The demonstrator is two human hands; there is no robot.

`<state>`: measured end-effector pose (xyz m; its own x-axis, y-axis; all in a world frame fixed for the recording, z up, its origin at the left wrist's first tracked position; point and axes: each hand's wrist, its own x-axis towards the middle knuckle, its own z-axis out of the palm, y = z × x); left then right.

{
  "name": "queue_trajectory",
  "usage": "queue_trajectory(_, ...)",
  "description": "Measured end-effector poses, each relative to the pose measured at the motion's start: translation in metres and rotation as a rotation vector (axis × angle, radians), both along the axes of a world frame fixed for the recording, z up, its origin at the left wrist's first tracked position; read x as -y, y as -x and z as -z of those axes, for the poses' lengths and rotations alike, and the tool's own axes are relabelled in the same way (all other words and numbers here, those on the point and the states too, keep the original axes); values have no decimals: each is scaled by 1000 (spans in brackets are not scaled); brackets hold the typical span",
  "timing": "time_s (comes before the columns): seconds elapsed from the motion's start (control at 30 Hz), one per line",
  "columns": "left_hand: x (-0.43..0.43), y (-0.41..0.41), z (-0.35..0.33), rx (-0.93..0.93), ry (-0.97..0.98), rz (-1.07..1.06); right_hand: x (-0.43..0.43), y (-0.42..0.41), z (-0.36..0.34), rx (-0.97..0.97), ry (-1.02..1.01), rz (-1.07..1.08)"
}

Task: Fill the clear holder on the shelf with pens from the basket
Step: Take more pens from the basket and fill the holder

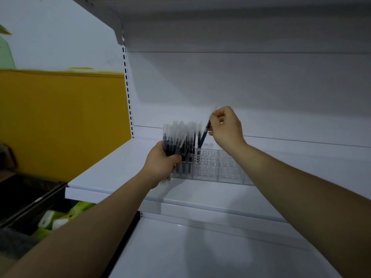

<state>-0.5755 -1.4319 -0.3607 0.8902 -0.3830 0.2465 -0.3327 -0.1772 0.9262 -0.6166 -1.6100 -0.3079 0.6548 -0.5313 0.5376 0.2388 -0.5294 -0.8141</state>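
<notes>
While my left hand (160,164) grips a pen bundle (176,143) upright, my right hand (225,128) pinches one pen (203,137), top leaning right, lower end at the clear holder (220,169).

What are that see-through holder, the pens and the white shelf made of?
The holder is likely clear acrylic or hard plastic with a glossy finish; the shelf shows through its rows of holes. The pens seem plastic, with dark barrels and frosted translucent caps. The shelf is probably painted sheet metal, smooth matte white with a folded front edge, though looks alone cannot confirm it.
</notes>
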Motion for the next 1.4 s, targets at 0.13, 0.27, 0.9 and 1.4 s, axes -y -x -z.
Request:
queue_trajectory(0.13, 0, 0, -1, 0, 12, 1, -3, -5, 11, -48, 78, -7)
queue_trajectory(0.27, -2, -1, -2, -23, 26, -4, -4, -9, 19, -95, 149, -1)
queue_trajectory(0.9, 1, 5, -9, -64, 99, -4, -21, 5, 23, -116, 238, -57)
queue_trajectory(1.4, 7, 16, -10, -28, 51, -6, -12, 18, 2, 9, -129, -106)
